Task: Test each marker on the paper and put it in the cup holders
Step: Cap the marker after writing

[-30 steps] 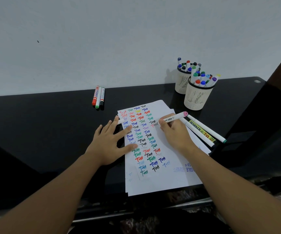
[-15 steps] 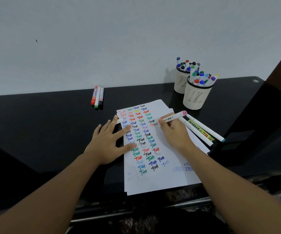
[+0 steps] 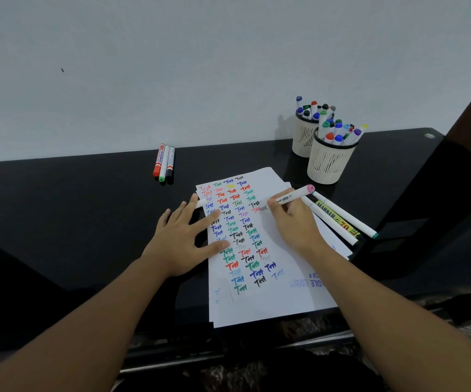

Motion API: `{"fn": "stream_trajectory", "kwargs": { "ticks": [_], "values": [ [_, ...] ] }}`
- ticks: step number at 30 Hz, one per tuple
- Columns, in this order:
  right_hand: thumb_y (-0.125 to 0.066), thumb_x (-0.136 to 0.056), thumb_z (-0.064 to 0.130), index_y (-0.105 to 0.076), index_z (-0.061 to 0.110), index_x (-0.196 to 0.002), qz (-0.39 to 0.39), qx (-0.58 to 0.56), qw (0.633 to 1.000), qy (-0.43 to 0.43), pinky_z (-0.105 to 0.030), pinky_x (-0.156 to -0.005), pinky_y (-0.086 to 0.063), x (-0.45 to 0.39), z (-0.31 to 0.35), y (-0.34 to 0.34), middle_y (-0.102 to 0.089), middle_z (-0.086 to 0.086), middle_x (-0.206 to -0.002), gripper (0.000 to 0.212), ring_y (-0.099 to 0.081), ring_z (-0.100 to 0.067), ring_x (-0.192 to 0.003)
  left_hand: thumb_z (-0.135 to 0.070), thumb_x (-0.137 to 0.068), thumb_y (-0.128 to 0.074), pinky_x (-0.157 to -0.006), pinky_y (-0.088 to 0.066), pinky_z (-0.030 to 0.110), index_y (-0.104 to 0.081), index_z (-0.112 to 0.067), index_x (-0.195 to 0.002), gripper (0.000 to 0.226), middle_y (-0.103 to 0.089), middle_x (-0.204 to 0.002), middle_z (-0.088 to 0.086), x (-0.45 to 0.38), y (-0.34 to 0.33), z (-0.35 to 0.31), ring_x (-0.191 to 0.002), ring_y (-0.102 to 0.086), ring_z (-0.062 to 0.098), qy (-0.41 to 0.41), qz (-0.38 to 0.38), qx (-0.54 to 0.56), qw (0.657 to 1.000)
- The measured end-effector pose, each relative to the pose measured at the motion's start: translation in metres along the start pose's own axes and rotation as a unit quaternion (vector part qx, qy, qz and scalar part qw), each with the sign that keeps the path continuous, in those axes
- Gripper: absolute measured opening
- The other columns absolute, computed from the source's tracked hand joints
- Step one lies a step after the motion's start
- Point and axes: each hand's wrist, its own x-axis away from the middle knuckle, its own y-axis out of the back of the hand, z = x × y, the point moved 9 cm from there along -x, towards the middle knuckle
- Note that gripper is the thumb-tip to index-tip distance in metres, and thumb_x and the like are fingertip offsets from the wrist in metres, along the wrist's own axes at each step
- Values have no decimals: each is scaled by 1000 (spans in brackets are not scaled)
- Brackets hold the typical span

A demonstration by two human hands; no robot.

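Note:
A white sheet of paper (image 3: 282,295) covered in coloured "Test" words lies on the black table (image 3: 59,222). My right hand (image 3: 293,222) grips a white marker with a pink end cap (image 3: 292,196), its tip down on the paper beside a red word. My left hand (image 3: 183,239) lies flat with spread fingers, pressing the paper's left edge. Two cream mesh cup holders (image 3: 329,162) (image 3: 302,137) stand at the back right, both stuffed with capped markers.
Three markers (image 3: 164,164), red, green and black, lie side by side at the back near the wall. Three more markers (image 3: 339,219) lie to the right of my right hand. The table's right edge drops off beyond them.
The marker tip has shifted slightly along the paper by the red word. My left hand has stayed put on the sheet.

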Motion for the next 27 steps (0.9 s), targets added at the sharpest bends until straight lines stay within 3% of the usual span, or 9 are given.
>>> {"fn": "stream_trajectory", "kwargs": {
  "ticks": [7, 11, 14, 17, 19, 22, 24, 27],
  "values": [
    [-52, -107, 35, -64, 16, -108, 12, 8, 1000, 6, -28, -78, -49, 2, 4, -3, -69, 5, -99, 23, -64, -9, -90, -98, -76, -18, -125, 5, 51, -5, -63, -151, 84, 19, -167, -7, 0, 1, 0, -155, 10, 20, -4, -11, 15, 1000],
    [-54, -107, 29, -60, 23, -106, -21, -50, 998, 27, -20, -72, -44, 4, 10, 7, -63, 10, -90, 8, -60, -3, -81, -93, -81, -28, -125, 4, 49, -7, -61, -152, 80, 15, -168, -8, 2, 5, 0, -155, 5, 17, -7, -32, 50, 998],
    [-55, -107, 29, -61, 27, -113, -30, -87, 994, 61, -17, -74, -49, 5, 14, 11, -66, 8, -90, 8, -63, -1, -78, -75, -91, -44, -125, -7, 50, -4, -55, -155, 78, 4, -169, -6, 5, 15, 3, -154, -9, 17, 3, -79, 116, 990],
    [-51, -108, 25, -62, 29, -116, -10, -47, 997, 65, -22, -80, -51, 6, 10, 6, -70, 9, -89, 14, -66, 0, -83, -48, -97, -59, -118, -30, 50, -10, -42, -159, 79, -10, -168, -1, -3, 29, 20, -147, -31, 19, 79, -135, 241, 958],
    [-48, -108, 12, -58, 30, -132, 19, -5, 996, 85, -23, -90, -51, 8, 11, 0, -71, 12, -107, 32, -64, 0, -99, -38, -97, -63, -112, -40, 42, -24, -31, -159, 74, -19, -163, 3, -9, 33, 36, -133, -47, 17, 143, -164, 295, 930],
    [-39, -104, -1, -34, 35, -158, 83, 43, 993, 70, 1, -94, -29, 7, 11, -13, -51, 15, -147, 65, -45, -1, -132, -40, -96, -66, -115, -34, 48, -54, -28, -143, 50, -32, -154, 4, -12, 27, 41, -137, -42, 21, 163, -176, 255, 937],
    [-35, -106, 3, -31, 37, -160, 103, 29, 992, 70, 7, -94, -17, 9, 12, -17, -39, 15, -158, 64, -30, 6, -138, -39, -97, -64, -111, -31, 47, -65, -32, -130, 35, -42, -146, 2, -11, 24, 37, -135, -40, 20, 158, -188, 214, 945],
    [-35, -112, 31, -44, 37, -155, 92, -14, 992, 81, 6, -95, -19, 9, 14, -16, -44, 16, -157, 45, -33, 8, -137, -37, -98, -63, -103, -34, 40, -68, -34, -120, 23, -51, -130, -5, -10, 30, 36, -121, -47, 16, 151, -213, 195, 945]
  ]
}}
